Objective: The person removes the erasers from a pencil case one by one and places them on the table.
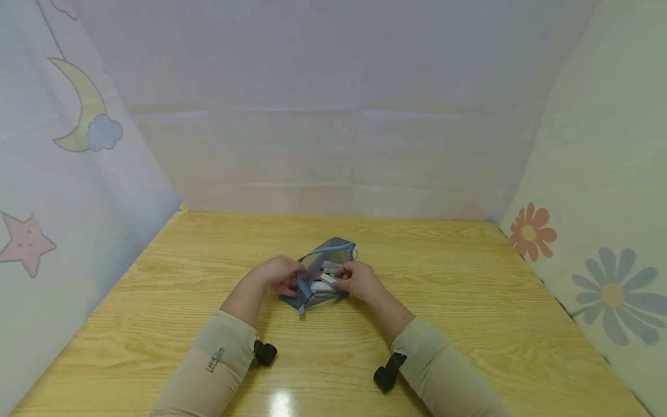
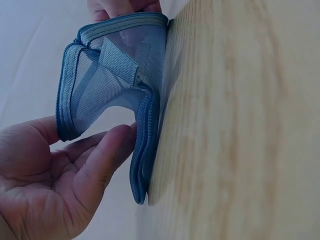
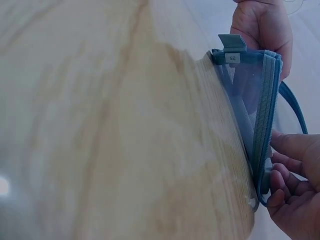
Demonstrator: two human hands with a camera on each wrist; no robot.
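A blue mesh zipper pouch (image 1: 304, 287) lies on the table with its mouth spread apart. My left hand (image 1: 279, 272) grips its left edge, the thumb and fingers around the mesh and zipper band in the left wrist view. At the pouch's mouth my right hand (image 1: 361, 280) pinches a small white block (image 1: 327, 279) between thumb and fingers. Inside the pouch are a white item (image 1: 320, 286) and a greenish-grey printed item (image 1: 330, 266), both too small to identify. From the right wrist view, the pouch side (image 3: 245, 95) partly hides the right fingertips.
The wood-grain table (image 1: 443, 272) extends around the pouch on all sides. A pale sheet (image 1: 333, 156) rises behind it, with decorated side walls at left and right. Black wrist mounts (image 1: 265, 353) hang from both sleeves.
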